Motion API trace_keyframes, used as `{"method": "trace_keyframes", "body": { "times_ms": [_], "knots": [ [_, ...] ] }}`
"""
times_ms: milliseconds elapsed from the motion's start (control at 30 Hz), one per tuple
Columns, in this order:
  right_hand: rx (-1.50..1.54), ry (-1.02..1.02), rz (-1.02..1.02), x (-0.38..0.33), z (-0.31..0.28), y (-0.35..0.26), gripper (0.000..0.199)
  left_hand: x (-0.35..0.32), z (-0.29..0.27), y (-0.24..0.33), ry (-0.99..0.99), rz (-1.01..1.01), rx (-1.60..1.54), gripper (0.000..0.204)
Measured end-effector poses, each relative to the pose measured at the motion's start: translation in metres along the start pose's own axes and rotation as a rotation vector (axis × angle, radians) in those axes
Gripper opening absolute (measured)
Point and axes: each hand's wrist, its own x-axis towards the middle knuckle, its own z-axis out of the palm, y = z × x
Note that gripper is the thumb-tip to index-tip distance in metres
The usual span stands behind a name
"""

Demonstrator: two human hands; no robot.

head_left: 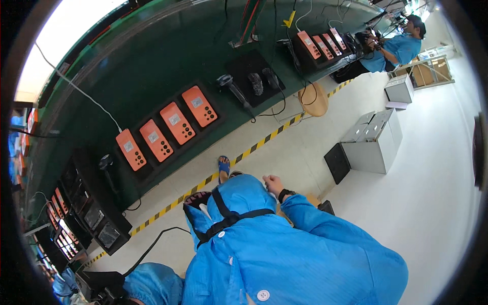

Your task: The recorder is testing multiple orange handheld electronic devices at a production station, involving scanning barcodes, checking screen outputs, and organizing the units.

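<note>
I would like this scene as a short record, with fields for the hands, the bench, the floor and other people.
Right hand: fingers loosely curled, nothing seen in it; black band at the wrist
Left hand: not in view
Bench: dark green top
Nearest black tray: four orange phones in a row, backs up; a white cable reaches the leftmost
Floor: yellow-black striped tape; round stool
Other people: at least one person in blue, upper right

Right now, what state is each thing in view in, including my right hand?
Four middle orange phones, backs up in a black tray.
White cable, joined to the leftmost phone.
Two handheld scanners, unheld.
Wooden stool, unoccupied.
Blue sandal, worn.
Right hand, loosely curled, nothing visible held.
</note>
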Motion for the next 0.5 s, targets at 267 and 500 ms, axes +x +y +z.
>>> {"method": "trace_keyframes", "body": {
  "times_ms": [267, 500],
  "knots": [
    [0.190, 0.019, 0.094, 0.024, -0.025, -0.039, 0.024, 0.016, 0.012, -0.013, 0.030, 0.009, 0.073, 0.031],
    [-0.013, -0.127, 0.067, 0.019, 0.003, -0.042, 0.026, 0.020, -0.010, -0.007, 0.086, 0.024, 0.142, 0.031]
  ]
}}
